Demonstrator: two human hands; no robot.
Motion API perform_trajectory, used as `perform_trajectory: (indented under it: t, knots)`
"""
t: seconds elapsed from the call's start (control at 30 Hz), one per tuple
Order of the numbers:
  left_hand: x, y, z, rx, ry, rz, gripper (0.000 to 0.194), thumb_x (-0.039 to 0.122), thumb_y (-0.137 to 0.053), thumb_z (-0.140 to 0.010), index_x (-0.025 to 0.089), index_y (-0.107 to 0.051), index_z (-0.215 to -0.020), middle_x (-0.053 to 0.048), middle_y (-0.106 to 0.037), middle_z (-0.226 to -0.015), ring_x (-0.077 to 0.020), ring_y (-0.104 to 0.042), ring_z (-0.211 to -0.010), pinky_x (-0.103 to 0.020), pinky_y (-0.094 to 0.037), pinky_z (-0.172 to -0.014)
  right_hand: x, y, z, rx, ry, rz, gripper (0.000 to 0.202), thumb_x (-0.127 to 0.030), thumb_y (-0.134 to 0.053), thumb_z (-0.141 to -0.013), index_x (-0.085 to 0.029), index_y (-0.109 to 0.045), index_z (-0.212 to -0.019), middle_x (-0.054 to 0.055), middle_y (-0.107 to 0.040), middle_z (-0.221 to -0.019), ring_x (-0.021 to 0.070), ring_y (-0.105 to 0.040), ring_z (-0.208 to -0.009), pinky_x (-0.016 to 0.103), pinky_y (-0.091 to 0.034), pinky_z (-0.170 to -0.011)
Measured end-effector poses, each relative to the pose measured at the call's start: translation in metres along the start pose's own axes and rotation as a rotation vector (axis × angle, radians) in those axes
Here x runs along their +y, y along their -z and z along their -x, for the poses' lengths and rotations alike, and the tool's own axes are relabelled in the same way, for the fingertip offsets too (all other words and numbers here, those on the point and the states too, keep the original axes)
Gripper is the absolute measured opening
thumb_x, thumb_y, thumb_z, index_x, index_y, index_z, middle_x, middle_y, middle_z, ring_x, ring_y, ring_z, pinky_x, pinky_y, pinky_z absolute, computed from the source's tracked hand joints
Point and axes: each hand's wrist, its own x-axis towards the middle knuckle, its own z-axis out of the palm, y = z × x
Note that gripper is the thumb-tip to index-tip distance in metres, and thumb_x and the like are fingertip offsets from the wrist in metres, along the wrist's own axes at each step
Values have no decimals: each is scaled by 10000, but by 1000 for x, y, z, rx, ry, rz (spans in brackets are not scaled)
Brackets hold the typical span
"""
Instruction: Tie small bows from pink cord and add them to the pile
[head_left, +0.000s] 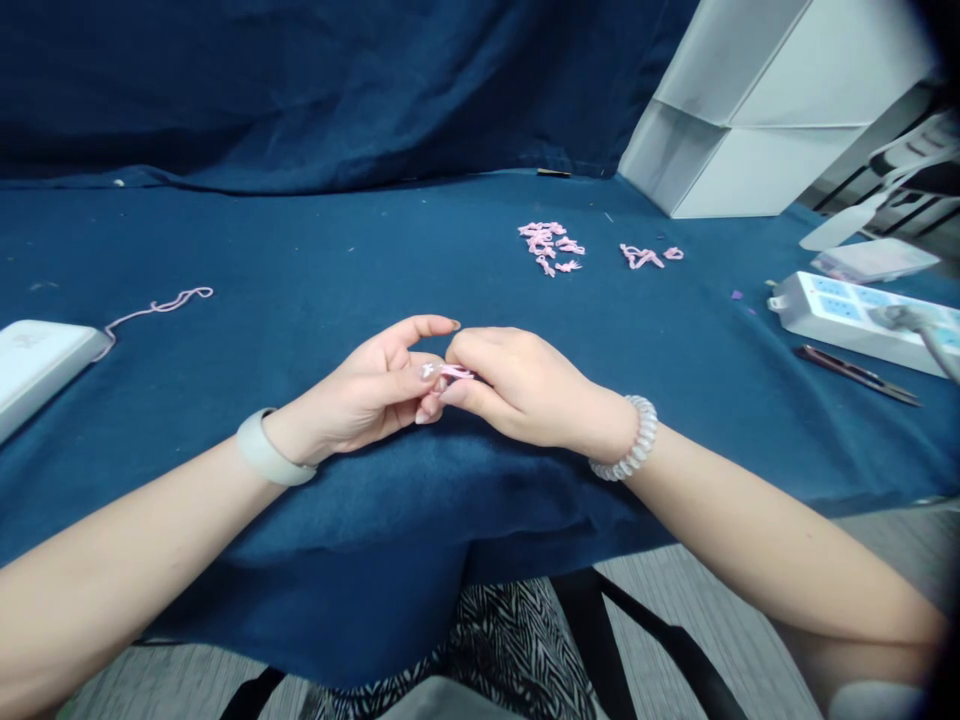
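Note:
Above the front edge of the blue cloth, my two hands meet over a small piece of pink cord [455, 371]. My left hand [390, 378] pinches it between thumb and fingers, with the index finger raised and curved above. From the other side my right hand [517, 385] is closed on the same cord, thumb below and curled fingers over it. Short pink strands show between the fingertips; the rest of the piece is hidden. Farther back lie a cluster of small knotted pink cord pieces [541, 240] and a smaller group of pink pieces [642, 257] to its right.
A loose pink cord [161, 305] trails from a white box-like device [45, 365] at left. To the right are a white power strip [862, 310], tweezers [855, 374], a clear plastic case [877, 260] and a tall white box [720, 165]. Blue cloth [337, 270] covers the table.

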Motion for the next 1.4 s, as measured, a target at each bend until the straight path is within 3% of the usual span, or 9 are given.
perform_trajectory:
  t: [0.23, 0.4, 0.53, 0.63, 0.8, 1.03, 1.2, 1.3, 1.4]
  knots:
    - [-1, 0, -1, 14, 0, 30, 471, 159, -763, -802, 176, -492, -1188, 13, -614, -646, -71, -581, -581, -162, -482, -582, -4, -4, -1, 81, -56, -243, 343, -306, -456, -1002, -138, -605, -742, 10, -641, -720, 96, -556, -678, 230, -401, -692]
    - [0, -3, -1, 49, -19, 52, 444, 147, -768, -793, 163, -521, -1163, 4, -627, -653, -72, -586, -568, -170, -496, -581, -7, -5, -4, 61, -300, -747, 347, -298, -538, -953, -134, -539, -647, -21, -582, -622, 60, -514, -588, 195, -399, -607]
    - [0, -6, -1, 70, -22, 55, 444, 129, -781, -767, 156, -538, -1138, -7, -630, -685, -81, -586, -581, -174, -494, -567, -4, -5, -8, -8, -515, -1036, 303, -267, -542, -936, -122, -565, -671, -23, -552, -592, 54, -479, -539, 190, -407, -560]
    - [0, -6, -2, 68, -18, 37, 384, 126, -774, -767, 159, -540, -1070, -9, -623, -672, -87, -576, -570, -181, -485, -558, -1, -5, -10, -23, -585, -1164, 278, -270, -577, -907, -124, -561, -671, -25, -554, -600, 52, -491, -542, 183, -419, -553]
    - [-2, -4, -3, 48, -3, 11, 305, 145, -770, -773, 156, -513, -937, -28, -640, -686, -89, -580, -565, -182, -482, -556, 1, 1, -9, -57, -551, -1090, 269, -292, -590, -884, -131, -531, -676, -24, -552, -638, 60, -505, -578, 200, -419, -584]
    - [-2, -6, -3, 65, 19, 17, 313, 121, -761, -774, 154, -485, -917, -14, -633, -678, -86, -590, -551, -187, -501, -559, -2, 9, -3, 47, -357, -428, 406, -408, -504, -968, -144, -495, -660, -28, -504, -624, 73, -436, -603, 227, -335, -593]
    - [0, -9, -3, 118, -54, 26, 328, 139, -800, -739, 154, -498, -866, 8, -616, -662, -74, -577, -553, -176, -492, -555, 4, 9, 0, 103, -378, -475, 549, -582, -364, -980, -145, -530, -694, -1, -560, -683, 86, -500, -648, 235, -390, -646]
    - [1, -9, -3, 170, -95, 31, 342, 148, -828, -704, 148, -504, -815, 18, -603, -658, -67, -566, -550, -172, -485, -552, 6, 10, 0, 1, -446, -584, 568, -609, -364, -967, -139, -588, -741, 10, -599, -690, 90, -529, -636, 240, -430, -658]
    - [1, -9, -5, 209, -120, 32, 341, 153, -844, -685, 147, -528, -811, 10, -621, -659, -72, -571, -557, -174, -487, -559, 3, 10, -2, -114, -466, -678, 457, -546, -516, -928, -129, -626, -775, 17, -627, -715, 95, -549, -638, 238, -447, -636]
